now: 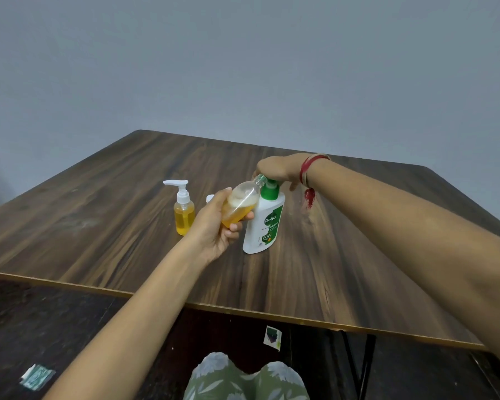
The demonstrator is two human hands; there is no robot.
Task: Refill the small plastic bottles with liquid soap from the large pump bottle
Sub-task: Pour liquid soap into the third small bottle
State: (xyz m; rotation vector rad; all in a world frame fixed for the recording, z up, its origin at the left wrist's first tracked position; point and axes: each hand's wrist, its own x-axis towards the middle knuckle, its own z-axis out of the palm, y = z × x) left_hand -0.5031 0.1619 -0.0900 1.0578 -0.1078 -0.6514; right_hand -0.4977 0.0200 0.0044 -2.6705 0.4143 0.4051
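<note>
Overhead, perhaps laminate wood table [127, 226], grey wall [243, 67].

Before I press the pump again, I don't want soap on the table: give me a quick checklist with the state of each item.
1. Small open bottle gripped in left hand: ok.
2. Its neck tilted up to the green pump: ok.
3. Nozzle actually inside the neck: cannot tell, right hand hides it.
4. Large soap bottle upright on the table: ok.
5. Room left in the small bottle: ok, roughly half full.
6. Second small bottle capped, standing aside: ok.
</note>
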